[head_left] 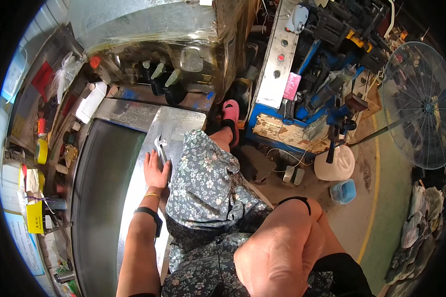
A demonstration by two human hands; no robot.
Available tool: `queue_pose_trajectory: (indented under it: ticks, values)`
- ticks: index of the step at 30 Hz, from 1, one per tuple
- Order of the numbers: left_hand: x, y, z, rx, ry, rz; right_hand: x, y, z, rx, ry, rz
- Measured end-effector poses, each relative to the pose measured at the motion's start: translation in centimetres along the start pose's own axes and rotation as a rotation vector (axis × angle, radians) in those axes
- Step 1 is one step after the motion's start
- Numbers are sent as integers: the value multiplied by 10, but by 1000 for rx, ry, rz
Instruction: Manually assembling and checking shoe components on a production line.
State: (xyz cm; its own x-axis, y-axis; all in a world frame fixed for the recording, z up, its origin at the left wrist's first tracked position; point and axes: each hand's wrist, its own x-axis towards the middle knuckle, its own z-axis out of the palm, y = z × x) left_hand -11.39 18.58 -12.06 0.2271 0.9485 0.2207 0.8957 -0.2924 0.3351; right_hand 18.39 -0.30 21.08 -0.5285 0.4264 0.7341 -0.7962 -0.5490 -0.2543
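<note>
My left hand [156, 173] lies palm down on a bright metal table edge [136, 210], fingers stretched out. An adjustable wrench [159, 146] lies flat at its fingertips, jaws pointing away from me. The lower end of its handle runs between my thumb and fingers and is partly hidden. My right forearm [277, 247] is bent up close in front of the view, and its hand is out of the picture.
Left of the metal edge is a dark flat belt-like surface [106, 193]. Tape [41, 151] and a white bottle [90, 102] sit beyond it. A blue machine [309, 116], white jug [334, 163], blue tub [343, 191] and large fan [423, 106] stand to the right.
</note>
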Motion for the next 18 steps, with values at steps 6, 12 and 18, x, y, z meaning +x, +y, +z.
queue_pose_trajectory:
  ticks: [6, 12, 18]
  values:
    - [0, -2, 2, 0, 22, -4, -13, 12, -45, -45, -125, -23]
    - [-2, 3, 0, -37, 23, 2, -114, 49, -135, -1033, 687, 656]
    - [-2, 5, 0, -16, 33, 22, -186, 93, -164, -931, 979, 800]
